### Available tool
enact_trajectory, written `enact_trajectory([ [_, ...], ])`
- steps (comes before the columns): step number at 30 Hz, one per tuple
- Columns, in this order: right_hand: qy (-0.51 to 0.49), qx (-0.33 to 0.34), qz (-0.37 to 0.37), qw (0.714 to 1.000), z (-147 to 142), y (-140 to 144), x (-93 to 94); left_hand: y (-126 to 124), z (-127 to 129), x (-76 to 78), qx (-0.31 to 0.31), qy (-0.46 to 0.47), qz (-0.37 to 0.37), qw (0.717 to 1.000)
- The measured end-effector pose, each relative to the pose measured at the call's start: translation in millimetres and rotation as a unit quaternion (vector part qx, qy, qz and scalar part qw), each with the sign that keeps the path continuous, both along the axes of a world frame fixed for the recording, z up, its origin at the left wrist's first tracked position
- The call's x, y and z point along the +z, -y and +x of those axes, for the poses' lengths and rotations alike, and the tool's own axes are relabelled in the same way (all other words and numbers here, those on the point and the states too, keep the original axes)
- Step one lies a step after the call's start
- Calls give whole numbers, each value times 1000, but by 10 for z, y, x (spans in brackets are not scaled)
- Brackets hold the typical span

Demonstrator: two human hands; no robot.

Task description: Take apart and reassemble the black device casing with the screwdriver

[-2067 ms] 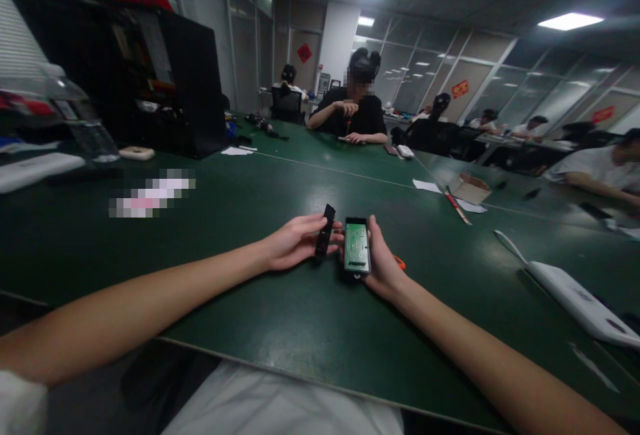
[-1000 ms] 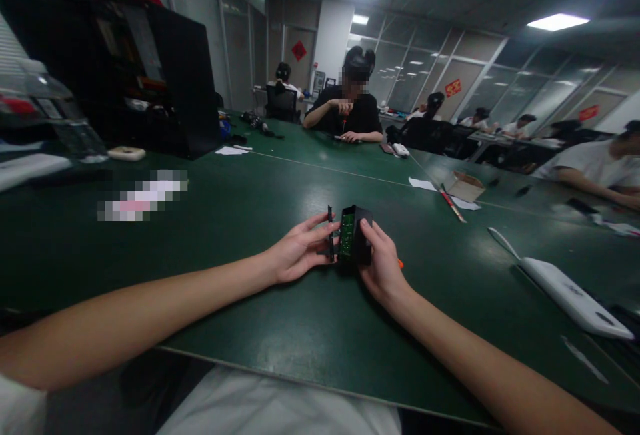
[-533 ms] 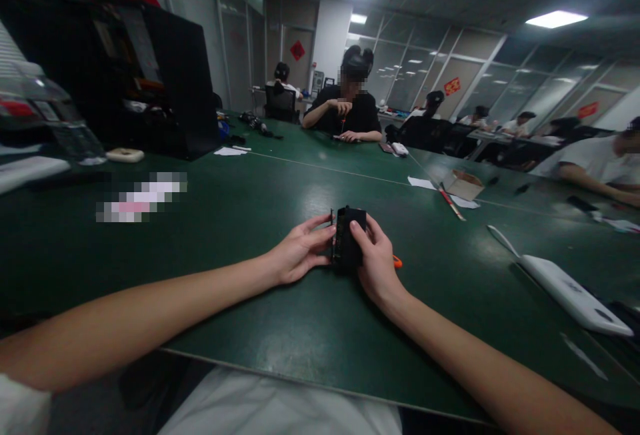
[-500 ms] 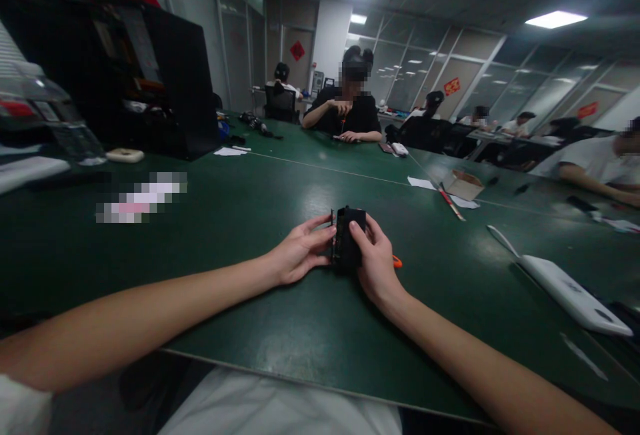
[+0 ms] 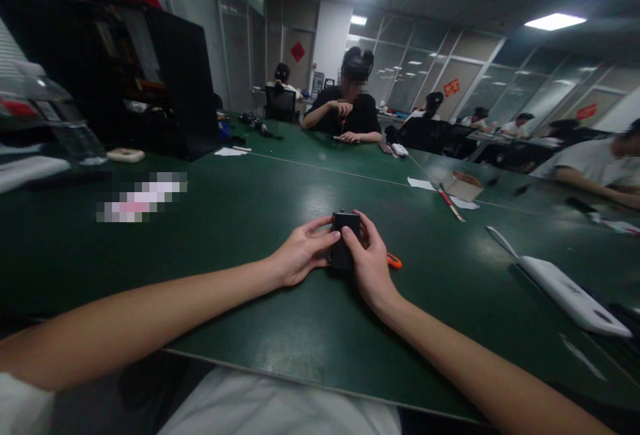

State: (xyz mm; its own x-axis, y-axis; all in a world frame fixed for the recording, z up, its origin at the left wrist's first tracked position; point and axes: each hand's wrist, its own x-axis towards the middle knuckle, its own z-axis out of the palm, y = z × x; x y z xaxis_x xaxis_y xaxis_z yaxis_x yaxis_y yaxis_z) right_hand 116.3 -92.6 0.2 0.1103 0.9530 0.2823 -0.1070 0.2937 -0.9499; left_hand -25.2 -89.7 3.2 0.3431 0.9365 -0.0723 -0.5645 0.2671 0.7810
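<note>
A small black rectangular case [image 5: 345, 255] is held upright between both hands above the table's near middle. My left hand [image 5: 301, 253] grips its left edge, thumb on the front and fingers behind. My right hand [image 5: 374, 268] holds the right side, with the thumb pressed against the front face and fingers curled round the back. A tiny knob or post shows on the top edge. Just right of my right hand lies an orange loop-shaped thing [image 5: 395, 261], partly hidden by that hand.
The green table [image 5: 260, 328] carries a white power bank [image 5: 575, 295] with a strap at right, and a cardboard box [image 5: 463, 185] beside a red stick-like tool [image 5: 451, 203]. A black open-fronted box [image 5: 185, 88] and a plastic bottle [image 5: 63, 118] stand left. A co-worker [image 5: 345, 111] sits opposite.
The gap between the thin left piece and the black case has closed. The case has turned its front face toward me, and my right hand has shifted slightly left.
</note>
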Motion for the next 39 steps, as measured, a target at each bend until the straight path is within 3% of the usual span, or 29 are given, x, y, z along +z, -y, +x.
enact_trajectory([
  [6, 4, 25, 4, 1000, 10, -11, -23, 11, -13, 12, -14, -32, 20, 999],
  [11, 18, 53, -2, 998, 2, -11, -21, 54, 10, 38, 42, -95, 69, 992],
  [17, 45, 54, -8, 998, -3, -22, -40, 85, 43, 26, 112, -205, 233, 944],
  [20, -14, 56, -32, 998, 5, -40, -59, 84, 8, -2, 80, -247, 267, 928],
  [25, -133, 117, -109, 978, 38, -59, 31, 51, -129, -7, -30, -172, 199, 964],
  [29, -205, 160, -128, 957, 84, -55, 173, 81, -163, 38, -20, -134, 160, 978],
  [35, -215, 158, -108, 958, 110, -22, 231, 155, -65, 7, -131, -71, 96, 984],
  [39, -202, 164, -99, 961, 112, -25, 172, 144, -42, -20, -138, -52, 89, 985],
])
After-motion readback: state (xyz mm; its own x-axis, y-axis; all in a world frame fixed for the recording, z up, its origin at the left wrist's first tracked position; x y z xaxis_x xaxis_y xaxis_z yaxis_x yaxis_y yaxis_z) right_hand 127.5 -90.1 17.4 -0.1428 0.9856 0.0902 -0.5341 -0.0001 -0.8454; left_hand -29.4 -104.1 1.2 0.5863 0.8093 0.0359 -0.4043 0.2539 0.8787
